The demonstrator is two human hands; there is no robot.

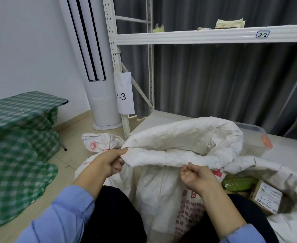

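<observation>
Head view: the rolled rim of a white woven sack (179, 155), stood on the floor before the lower shelf (161, 118), was gripped at its left end by the left hand (107, 161) and pinched from below by the right hand (195, 176).

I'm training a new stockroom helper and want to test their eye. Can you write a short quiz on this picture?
1. True or false: the left hand and the right hand both hold the rolled rim of the white woven sack.
2. The paper label on the shelf upright reads: A) 1-1 B) 2-3 C) 3-4.
3. Fill in: the cloth at the left is green and white ____.
Key: 1 true; 2 B; 3 checked.
</observation>
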